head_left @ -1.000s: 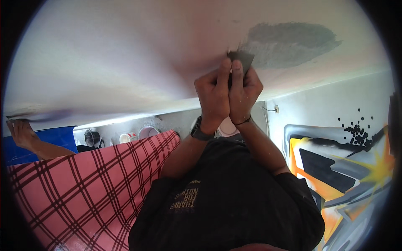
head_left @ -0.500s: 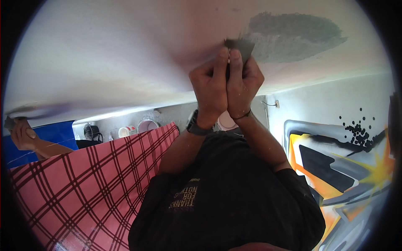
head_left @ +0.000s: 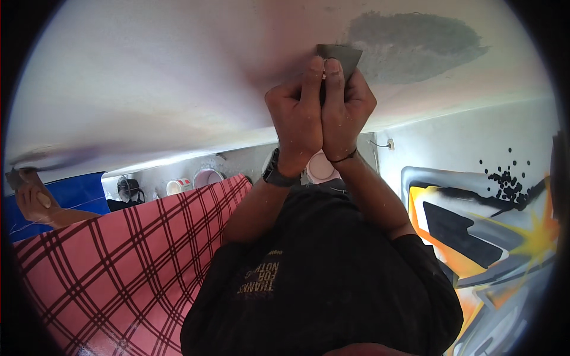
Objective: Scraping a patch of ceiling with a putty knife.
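Note:
Both my hands are pressed side by side in front of a pale painted surface (head_left: 178, 65). My left hand (head_left: 297, 115) and my right hand (head_left: 347, 110) are closed round a putty knife, their thumbs side by side on its base. The flat grey blade of the putty knife (head_left: 344, 55) widens away from my thumbs, against the surface. Most of its handle is hidden between my palms. Just right of the blade lies a rough dark-grey patch (head_left: 421, 47) on the surface. A watch is on my left wrist, a thin dark band on my right.
At the far left, another person's hand (head_left: 35, 199) holds a flat grey piece against the same surface. A pink checked cloth (head_left: 136, 261) stretches along my left. Buckets (head_left: 208, 177) stand beyond it. On the right is a wall with spray-painted artwork (head_left: 469, 231) and a socket (head_left: 390, 144).
My hands and the putty knife have shifted slightly up in the picture, and more of the blade's face shows. My grip stays the same. The other person's hand has barely moved.

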Demonstrator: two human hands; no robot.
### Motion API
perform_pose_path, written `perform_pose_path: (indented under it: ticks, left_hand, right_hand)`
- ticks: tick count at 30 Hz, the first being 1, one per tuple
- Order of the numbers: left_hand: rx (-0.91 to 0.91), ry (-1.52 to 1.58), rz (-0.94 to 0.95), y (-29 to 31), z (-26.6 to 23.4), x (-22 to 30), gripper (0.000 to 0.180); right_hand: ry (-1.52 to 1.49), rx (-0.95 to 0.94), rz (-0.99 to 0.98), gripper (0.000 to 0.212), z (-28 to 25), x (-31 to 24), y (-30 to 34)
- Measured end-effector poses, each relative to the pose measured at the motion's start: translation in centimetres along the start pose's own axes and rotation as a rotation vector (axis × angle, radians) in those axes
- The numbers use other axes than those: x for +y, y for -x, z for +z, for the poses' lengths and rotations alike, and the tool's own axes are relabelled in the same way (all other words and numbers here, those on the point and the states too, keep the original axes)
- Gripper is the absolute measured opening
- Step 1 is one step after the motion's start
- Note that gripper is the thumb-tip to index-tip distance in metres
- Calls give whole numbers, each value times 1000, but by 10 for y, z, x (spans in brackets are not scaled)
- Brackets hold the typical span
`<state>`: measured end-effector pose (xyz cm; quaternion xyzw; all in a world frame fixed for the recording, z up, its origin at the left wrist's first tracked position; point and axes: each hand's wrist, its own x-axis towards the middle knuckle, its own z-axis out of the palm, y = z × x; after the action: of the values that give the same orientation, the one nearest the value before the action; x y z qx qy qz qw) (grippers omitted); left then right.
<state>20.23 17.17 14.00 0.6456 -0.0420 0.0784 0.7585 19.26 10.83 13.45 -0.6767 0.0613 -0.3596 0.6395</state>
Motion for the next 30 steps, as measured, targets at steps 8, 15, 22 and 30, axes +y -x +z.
perform_pose_path:
  ticks: [8,15,22,30]
  left_hand:
    - [-13,35,-24,-7,1,-3,50]
    - [-23,18,8,-9,2,-2,51]
    - [45,13,54,-5,7,-5,52]
    - [21,35,86,-10,4,0,53]
  right_hand:
    - [-73,4,32,25,3,2,-4]
    - [-85,26,1,24,3,4,-8]
    - [36,27,-17,30,1,1,-4]
    - [-66,39,14,29,9,-9,-10]
